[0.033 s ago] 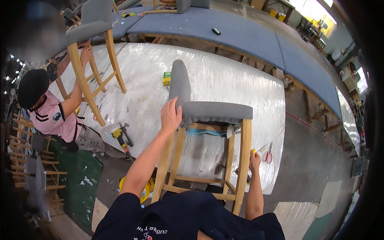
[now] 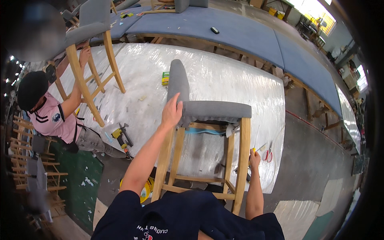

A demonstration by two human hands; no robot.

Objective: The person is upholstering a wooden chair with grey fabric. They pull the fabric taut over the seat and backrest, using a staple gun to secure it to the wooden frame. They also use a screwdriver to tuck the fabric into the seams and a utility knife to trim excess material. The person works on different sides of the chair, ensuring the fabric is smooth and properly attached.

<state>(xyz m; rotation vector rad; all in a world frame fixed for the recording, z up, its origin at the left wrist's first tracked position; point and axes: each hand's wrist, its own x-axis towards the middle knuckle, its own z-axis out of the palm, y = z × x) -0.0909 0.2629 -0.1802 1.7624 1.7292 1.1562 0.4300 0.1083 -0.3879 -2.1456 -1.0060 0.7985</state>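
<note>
A bar chair (image 2: 215,110) with grey upholstery and pale wooden legs stands in front of me, seen side-on, its backrest rising at the left. My left hand (image 2: 172,113) is closed on the corner where backrest and seat meet. Beyond the right-hand leg, my right hand (image 2: 254,159) grips the yellow handle of a screwdriver (image 2: 255,150), its thin shaft pointing up and away. Red-handled scissors (image 2: 268,155) lie just right of that hand. Under the seat hangs a strip of light blue material (image 2: 204,131). The right fingers are partly hidden.
A plastic-covered work surface (image 2: 136,80) holds a nail gun (image 2: 122,135) and a small green-yellow box (image 2: 165,78). At the left a co-worker (image 2: 56,112) handles another grey chair (image 2: 89,34). Blue padded tables (image 2: 224,36) run behind. A yellow bucket (image 2: 148,188) stands below my left arm.
</note>
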